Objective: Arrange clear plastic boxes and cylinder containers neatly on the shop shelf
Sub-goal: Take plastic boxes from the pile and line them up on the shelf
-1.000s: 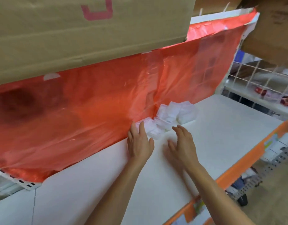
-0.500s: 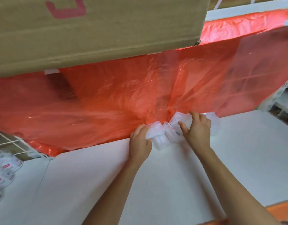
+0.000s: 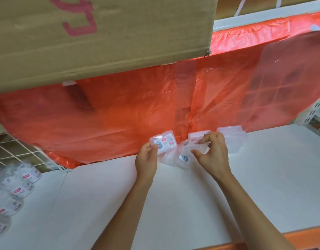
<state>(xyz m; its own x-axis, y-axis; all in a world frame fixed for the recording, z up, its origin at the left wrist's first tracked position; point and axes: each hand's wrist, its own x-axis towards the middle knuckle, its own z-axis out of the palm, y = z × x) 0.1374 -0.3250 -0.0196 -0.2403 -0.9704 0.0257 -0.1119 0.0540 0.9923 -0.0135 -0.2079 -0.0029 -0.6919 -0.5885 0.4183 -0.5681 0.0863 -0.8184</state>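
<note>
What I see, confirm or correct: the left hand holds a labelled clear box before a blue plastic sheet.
Wrong colour: the head view shows the plastic sheet red-orange, not blue. The left hand does hold a labelled clear box before it.

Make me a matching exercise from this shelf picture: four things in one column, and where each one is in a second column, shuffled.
Things
1. clear plastic box with a printed label
2. stack of plain clear plastic boxes
3. clear cylinder containers with pink labels
4. brown cardboard box

Places
A. far left of the white shelf
B. overhead, top left of the view
C. held in the left hand
D. on the shelf, right of the right hand

Pairs: 1-C, 2-D, 3-A, 4-B
</note>
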